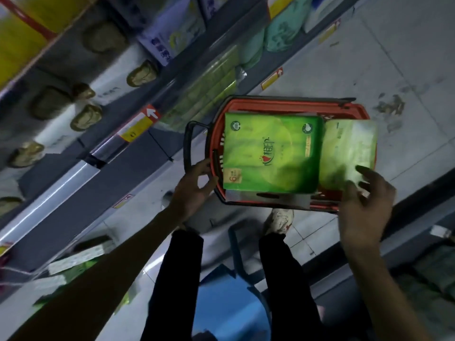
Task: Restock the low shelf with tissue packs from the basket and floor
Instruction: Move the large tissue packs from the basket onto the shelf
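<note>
A red basket (344, 108) stands on the tiled floor in front of me. Inside it lies a large green tissue pack (270, 151), with a paler green pack (349, 148) to its right. My left hand (194, 185) is at the basket's left rim, fingers curled around the black handle (188, 143). My right hand (364, 205) hovers with spread fingers at the near corner of the paler pack; touching or not is unclear. The low shelf (204, 94) at the left holds stacked green packs.
Shelving with price tags (138, 124) runs along the left, with more packs (73, 262) on the floor at lower left. A blue stool (229, 296) sits beneath my legs. Another shelf base (418, 254) borders the right. Open floor tiles (406, 70) lie beyond the basket.
</note>
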Motion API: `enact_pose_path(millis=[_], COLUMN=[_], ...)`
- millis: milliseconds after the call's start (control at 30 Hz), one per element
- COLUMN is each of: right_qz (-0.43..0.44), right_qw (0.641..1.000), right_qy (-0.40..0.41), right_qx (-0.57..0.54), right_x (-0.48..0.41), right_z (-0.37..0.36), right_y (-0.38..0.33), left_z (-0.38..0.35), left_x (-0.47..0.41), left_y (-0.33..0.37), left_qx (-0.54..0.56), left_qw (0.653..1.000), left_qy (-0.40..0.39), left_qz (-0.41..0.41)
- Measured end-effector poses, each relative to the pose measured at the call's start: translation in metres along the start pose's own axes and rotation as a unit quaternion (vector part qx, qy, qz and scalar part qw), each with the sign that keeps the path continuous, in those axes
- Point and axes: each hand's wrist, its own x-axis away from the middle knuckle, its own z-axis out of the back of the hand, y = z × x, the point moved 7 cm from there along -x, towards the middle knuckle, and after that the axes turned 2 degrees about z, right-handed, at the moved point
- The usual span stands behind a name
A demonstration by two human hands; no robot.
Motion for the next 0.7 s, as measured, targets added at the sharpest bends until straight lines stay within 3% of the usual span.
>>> enact_pose_path(millis=[100,167,333,500,700], right_qz=[0.108,0.147,0.248,0.323,0.409], right_qw=[0.989,0.972,0.904,0.881,0.846], right_qy=[-0.073,-0.104,-0.165,-0.106,-0.074], right_qx=[0.076,0.154,0.308,0.33,0.333], right_x=[0.048,0.069,0.106,0.099,0.062], right_z=[-0.061,-0.108,-0.205,-0.222,-0.227], right_y=[-0.004,0.003,0.012,0.021,0.015], left_z=[0.0,-0.003,-0.022,-0.043,-0.052], left_x=[0.008,0.01,0.012,0.001,-0.015], left_y=[0.006,-0.002,-0.025,-0.038,-0.042], left_qx=[-0.134,-0.192,-0.285,-0.321,-0.302], left_qw=[0.977,0.958,0.926,0.912,0.901], left_qy=[-0.008,0.008,0.004,0.003,0.075], left_qz=[-0.164,-0.211,-0.248,-0.255,-0.301])
